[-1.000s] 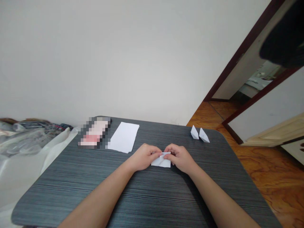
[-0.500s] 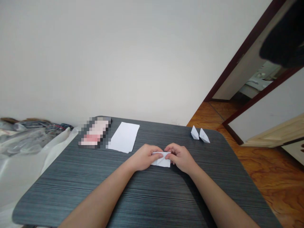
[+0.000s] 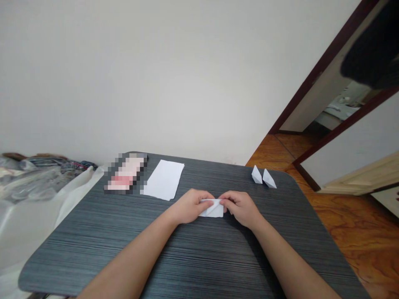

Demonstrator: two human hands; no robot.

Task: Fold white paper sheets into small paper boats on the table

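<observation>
A small piece of folded white paper point(image 3: 213, 210) is held between my two hands above the middle of the dark table. My left hand point(image 3: 190, 206) grips its left part, thumb lying across the front and fingers behind. At the paper's upper right corner, my right hand point(image 3: 241, 207) pinches the edge between thumb and fingers. A diagonal crease or flap shows on the face of the paper between the thumbs. The fingertips behind the paper are hidden.
On the dark wood-grain table point(image 3: 199, 257), a stack of white paper point(image 3: 164, 179) lies left of centre, beside a blurred pinkish object point(image 3: 126, 172). Two folded white paper shapes point(image 3: 257, 175) stand at the back right. Clear plastic-wrapped items point(image 3: 46, 178) lie left of the table.
My right thumb and fingers have shifted slightly right and up along the paper, uncovering more of its diagonal crease. My left hand keeps its hold.
</observation>
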